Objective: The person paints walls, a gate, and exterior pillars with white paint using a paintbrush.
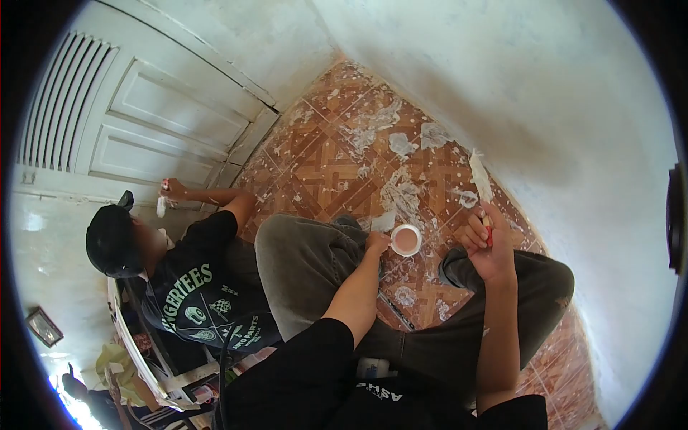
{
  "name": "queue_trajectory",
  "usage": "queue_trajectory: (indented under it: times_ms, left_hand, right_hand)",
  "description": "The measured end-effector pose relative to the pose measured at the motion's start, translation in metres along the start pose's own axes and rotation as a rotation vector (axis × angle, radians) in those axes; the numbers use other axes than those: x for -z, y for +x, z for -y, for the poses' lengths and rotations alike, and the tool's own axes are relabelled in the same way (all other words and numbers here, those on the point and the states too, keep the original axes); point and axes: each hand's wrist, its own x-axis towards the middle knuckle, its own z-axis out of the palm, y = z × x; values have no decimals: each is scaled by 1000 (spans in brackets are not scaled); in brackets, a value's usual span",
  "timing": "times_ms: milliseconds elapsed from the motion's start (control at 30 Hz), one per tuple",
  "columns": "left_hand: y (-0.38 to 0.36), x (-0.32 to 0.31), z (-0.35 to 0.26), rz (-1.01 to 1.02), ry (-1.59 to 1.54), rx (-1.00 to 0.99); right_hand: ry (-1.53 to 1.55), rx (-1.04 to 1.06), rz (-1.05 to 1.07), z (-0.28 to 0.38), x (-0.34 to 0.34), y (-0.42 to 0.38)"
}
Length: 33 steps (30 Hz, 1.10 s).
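Note:
My left hand (pixel 378 242) is closed on a small round white cup (pixel 406 240) with pinkish liquid inside, held low between my knees. A flat whitish piece (pixel 383 221) shows just above that hand. My right hand (pixel 486 240) is closed round the red handle of a brush (pixel 481 179), whose long pale head points away toward the base of the right wall. Whether the brush head touches the wall cannot be made out.
A co-worker in a black cap and shirt (pixel 215 301) sits at the left, holding a small white-tipped tool (pixel 162 206) near a white door (pixel 165 107). Whitish scraps (pixel 401 143) and splatter lie on the tiled floor (pixel 308 179). Another person shows at the lower left.

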Motion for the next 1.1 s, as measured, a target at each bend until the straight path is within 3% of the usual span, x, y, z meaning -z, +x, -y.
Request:
queue_trajectory:
  times_ms: [233,300,467,700,767,967,1100]
  left_hand:
    - [49,-26,36,-50,33,-43]
    - [46,-25,29,-107,53,-13]
    - [-7,-6,1,-30,-92,-69]
    - [-3,-9,1,-29,-1,-75]
    - [-8,-11,-4,-110,210,-145]
    - [-49,-10,-34,-318,336,-207]
    - [-49,-13,-37,-343,376,-264]
  right_hand:
    - [-24,-9,40,-2,-3,-2]
    - [-11,-11,10,-1,-3,-2]
    - [-11,-17,-11,-2,-5,-2]
    - [-17,-17,-3,-3,-5,-2]
    - [-13,-15,-8,-3,-4,-3]
    - [18,-32,13,-2,-7,-8]
    - [8,-1,44,-4,-7,-11]
